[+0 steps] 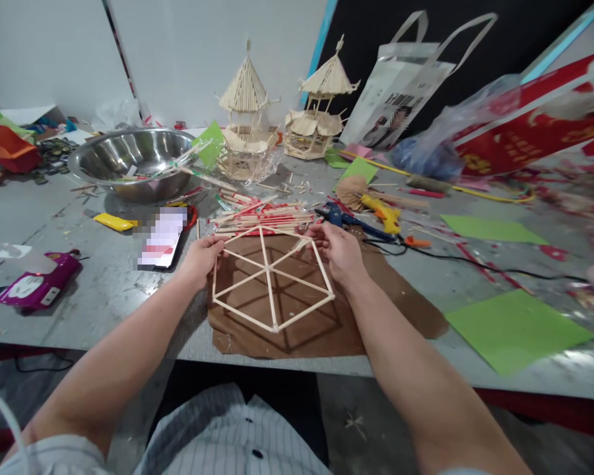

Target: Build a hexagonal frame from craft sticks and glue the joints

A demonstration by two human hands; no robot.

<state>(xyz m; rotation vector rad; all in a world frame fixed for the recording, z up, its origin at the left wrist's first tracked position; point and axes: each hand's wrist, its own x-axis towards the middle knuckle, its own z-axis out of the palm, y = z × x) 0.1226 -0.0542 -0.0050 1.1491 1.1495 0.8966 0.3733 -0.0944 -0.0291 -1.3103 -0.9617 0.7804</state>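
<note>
A hexagonal frame of thin wooden sticks (270, 277), with spokes meeting at its centre, lies over a brown paper sheet (327, 323) on the grey table. My left hand (202, 258) pinches the frame's far left corner. My right hand (337, 251) grips the far right corner, fingers curled around the stick. Just beyond the frame lies a heap of loose sticks (262, 216), some with red ends.
A steel bowl (133, 161) stands at the back left, two stick pagoda models (245, 122) (319, 115) behind the heap. A phone (162, 237), a blue glue gun (344, 218) with black cable, a yellow tool (383, 212), green paper sheets (517, 330) and a purple device (42, 282) lie around.
</note>
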